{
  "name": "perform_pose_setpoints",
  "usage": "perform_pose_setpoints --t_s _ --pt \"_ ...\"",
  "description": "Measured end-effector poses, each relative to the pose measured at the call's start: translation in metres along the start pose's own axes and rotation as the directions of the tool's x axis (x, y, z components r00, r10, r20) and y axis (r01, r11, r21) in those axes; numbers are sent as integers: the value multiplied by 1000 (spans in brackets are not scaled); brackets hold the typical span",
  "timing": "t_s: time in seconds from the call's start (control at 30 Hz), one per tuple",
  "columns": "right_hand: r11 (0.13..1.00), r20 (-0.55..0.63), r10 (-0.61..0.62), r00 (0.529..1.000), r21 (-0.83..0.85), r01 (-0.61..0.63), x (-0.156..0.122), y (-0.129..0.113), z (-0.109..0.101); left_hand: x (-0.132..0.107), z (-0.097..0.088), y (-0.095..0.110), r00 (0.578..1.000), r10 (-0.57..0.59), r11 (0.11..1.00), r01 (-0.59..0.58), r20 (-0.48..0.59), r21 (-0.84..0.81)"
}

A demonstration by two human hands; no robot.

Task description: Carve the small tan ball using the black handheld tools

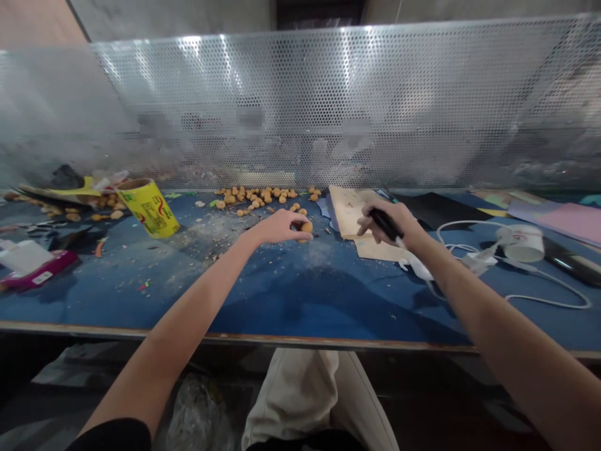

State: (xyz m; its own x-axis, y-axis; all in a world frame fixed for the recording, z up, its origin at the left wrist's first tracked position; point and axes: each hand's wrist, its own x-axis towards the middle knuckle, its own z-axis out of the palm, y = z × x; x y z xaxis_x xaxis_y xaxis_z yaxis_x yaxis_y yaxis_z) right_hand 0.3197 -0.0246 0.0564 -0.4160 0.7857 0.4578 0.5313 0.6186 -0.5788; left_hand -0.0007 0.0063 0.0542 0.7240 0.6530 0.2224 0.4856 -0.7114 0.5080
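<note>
Tan lump (307,228) is pinched at the fingertips of the left hand (278,227), over the blue table (282,300). Left fingers are curled and close together, with the lump at 3 o'clock from the palm. Right hand (393,224) grips a black marker (384,223), fingers pressed together round the barrel. It sits over a brown card sheet (351,213); can't tell if the marker tip touches. Pile of tan lumps (261,196) lies at 12 o'clock from the left hand, near the far table edge. Yellow label roll (148,208) stands tilted at 10 o'clock from the left hand. White cable (539,291) and white cup (520,243) are at 3 o'clock from the right hand. Perforated metal screen (328,106) runs along the far side.
</note>
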Motion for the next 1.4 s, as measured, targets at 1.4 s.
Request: perform_pose_setpoints --t_s 1.4 --pt "874 -43 125 991 477 -89 7 0 58 7 56 -24 1000 23 992 -24 9 121"
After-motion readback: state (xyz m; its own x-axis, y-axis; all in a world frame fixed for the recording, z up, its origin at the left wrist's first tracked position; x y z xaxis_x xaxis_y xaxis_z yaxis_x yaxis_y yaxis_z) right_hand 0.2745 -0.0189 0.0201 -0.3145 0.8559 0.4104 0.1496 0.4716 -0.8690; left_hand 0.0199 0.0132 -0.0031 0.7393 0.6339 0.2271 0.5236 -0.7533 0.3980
